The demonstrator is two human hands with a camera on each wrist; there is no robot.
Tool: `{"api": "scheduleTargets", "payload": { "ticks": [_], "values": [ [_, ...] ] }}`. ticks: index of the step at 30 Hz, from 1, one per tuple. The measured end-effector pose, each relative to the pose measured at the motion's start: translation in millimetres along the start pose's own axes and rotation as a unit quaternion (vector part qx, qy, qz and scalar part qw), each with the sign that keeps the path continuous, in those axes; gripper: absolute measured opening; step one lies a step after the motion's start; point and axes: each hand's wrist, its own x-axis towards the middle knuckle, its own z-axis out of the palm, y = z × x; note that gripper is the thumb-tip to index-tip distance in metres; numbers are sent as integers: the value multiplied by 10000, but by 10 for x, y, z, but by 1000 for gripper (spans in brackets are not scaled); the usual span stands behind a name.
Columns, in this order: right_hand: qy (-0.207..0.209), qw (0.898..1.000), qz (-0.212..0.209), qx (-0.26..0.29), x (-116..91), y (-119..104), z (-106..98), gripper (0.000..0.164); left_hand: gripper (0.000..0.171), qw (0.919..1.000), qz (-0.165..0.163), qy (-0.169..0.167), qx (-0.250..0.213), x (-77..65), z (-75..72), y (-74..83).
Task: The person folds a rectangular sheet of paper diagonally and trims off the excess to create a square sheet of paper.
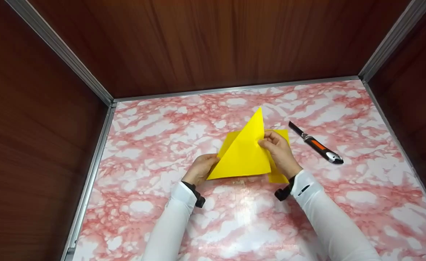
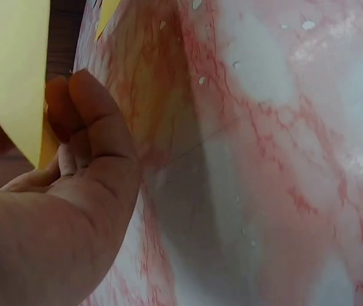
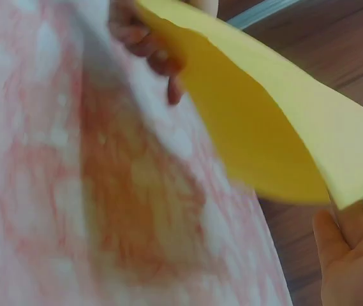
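Both hands hold a folded sheet of yellow paper (image 1: 244, 152) raised above the table, its pointed corner standing up at the top. My left hand (image 1: 201, 168) grips the left edge near the lower corner; in the left wrist view the fingers (image 2: 98, 115) curl behind that corner. At the right edge, my right hand (image 1: 280, 148) pinches the paper between thumb and fingers. The right wrist view shows the two layers bowed apart, with the sheet (image 3: 251, 121) stretching between both hands. Another yellow piece (image 1: 278, 177) shows behind the right hand, partly hidden by it.
A utility knife (image 1: 316, 145) with a black, orange and silver handle lies to the right of the hands. The red-and-white marbled table (image 1: 155, 145) is bordered by metal strips and dark wood panels (image 1: 216, 47) at the back and sides.
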Motion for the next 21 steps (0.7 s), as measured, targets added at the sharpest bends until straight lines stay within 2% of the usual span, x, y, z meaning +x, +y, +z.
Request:
{"api": "scheduleTargets", "payload": {
  "ticks": [3,5,8,10,16,18,21],
  "values": [
    [42,9988,134,-471,11,48,-82,18,37,9993,74,278,-244,16,-53,11],
    [52,9966,277,-770,10,72,-124,22,34,9981,207,555,-178,27,-88,15],
    [139,9919,521,-1154,10,108,-169,30,30,9932,484,1033,240,34,-134,21],
    [198,9876,620,-1425,9,130,-185,36,28,9868,658,1325,652,36,-159,22],
    [292,9729,534,-2232,13,222,-198,52,23,9752,951,1591,1212,44,-189,10],
    [353,9654,429,-2547,12,259,-192,51,22,9684,1036,1694,1509,55,-190,-6],
    [402,9473,271,-3167,1,319,-191,46,21,9494,1086,1927,2227,85,-196,-49]
  ]
}}
